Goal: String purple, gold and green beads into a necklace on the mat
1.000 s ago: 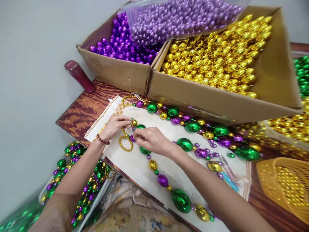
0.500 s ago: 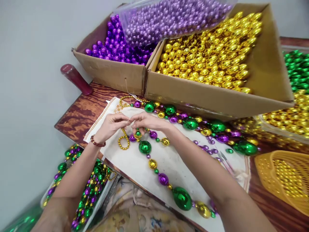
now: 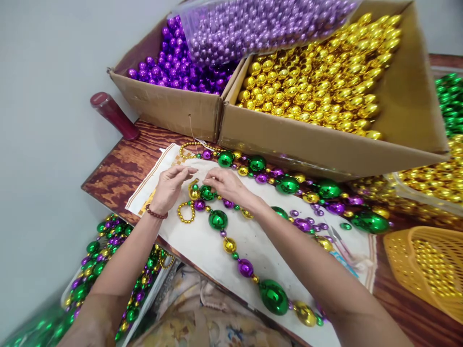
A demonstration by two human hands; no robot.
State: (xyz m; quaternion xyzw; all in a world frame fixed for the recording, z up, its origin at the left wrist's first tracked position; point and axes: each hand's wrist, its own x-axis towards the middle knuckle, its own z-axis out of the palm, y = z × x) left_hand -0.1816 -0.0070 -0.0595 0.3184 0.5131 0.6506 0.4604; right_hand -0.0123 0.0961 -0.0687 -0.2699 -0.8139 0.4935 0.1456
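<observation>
My left hand (image 3: pixel 171 185), with a brown bead bracelet on its wrist, is closed with thumb and forefinger pinched together. Facing it, my right hand (image 3: pixel 227 186) is closed in a pinch too, a small gap away. Whatever the fingertips hold is too thin to make out. Just below them lies a bead necklace (image 3: pixel 217 220) of green, purple and gold beads on a white cloth (image 3: pixel 202 246). Its loop of small gold beads (image 3: pixel 185 212) rests under my left hand. A second bead necklace (image 3: pixel 287 184) runs along the cloth's far edge.
Behind stand a cardboard box of purple beads (image 3: pixel 173 101) and a box of gold beads (image 3: pixel 325 140), with a bag of lilac beads (image 3: pixel 260 31) across both. Scissors (image 3: pixel 340 241) and a yellow basket (image 3: pixel 398 246) are at right. A dark red bottle (image 3: pixel 115 115) stands left.
My hands have moved slightly apart; before, their fingertips met over a thin thread. More of the necklace's gold and green beads now shows between them.
</observation>
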